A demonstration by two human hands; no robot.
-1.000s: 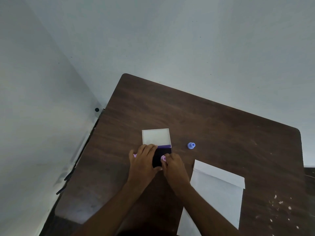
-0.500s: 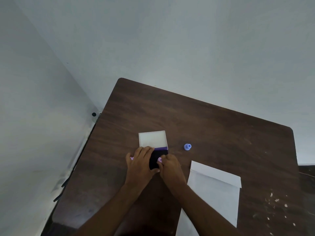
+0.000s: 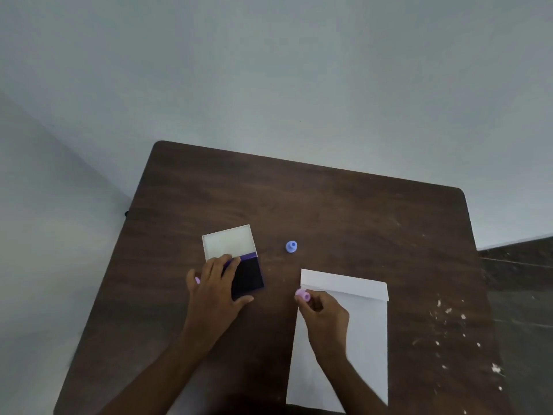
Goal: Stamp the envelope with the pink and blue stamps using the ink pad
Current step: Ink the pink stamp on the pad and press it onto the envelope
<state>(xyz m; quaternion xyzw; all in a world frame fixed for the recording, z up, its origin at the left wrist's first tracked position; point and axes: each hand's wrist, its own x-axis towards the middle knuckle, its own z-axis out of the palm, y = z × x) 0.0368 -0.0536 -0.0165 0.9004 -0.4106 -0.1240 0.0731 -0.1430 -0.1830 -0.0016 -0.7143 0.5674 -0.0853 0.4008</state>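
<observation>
An open ink pad point(image 3: 247, 278) lies left of centre on the dark wooden table point(image 3: 329, 205), its white lid point(image 3: 229, 241) folded back and the dark pad facing up. My left hand point(image 3: 214, 287) rests flat on the pad's left side, holding it down. The white envelope point(image 3: 363, 339) lies to the right, flap end away from me. My right hand point(image 3: 323, 313) pinches the pink stamp point(image 3: 302, 294) at the envelope's upper left corner. A blue stamp point(image 3: 291, 246) stands alone on the table behind the envelope.
White crumbs or paint flecks point(image 3: 454, 330) are scattered near the table's right edge. A pale wall runs behind and to the left of the table. A small pink spot point(image 3: 197, 280) shows at my left hand's outer edge.
My right hand has carried the pink stamp from the ink pad rightward to the envelope's upper left corner. My left hand stays on the ink pad. The camera view shifted.
</observation>
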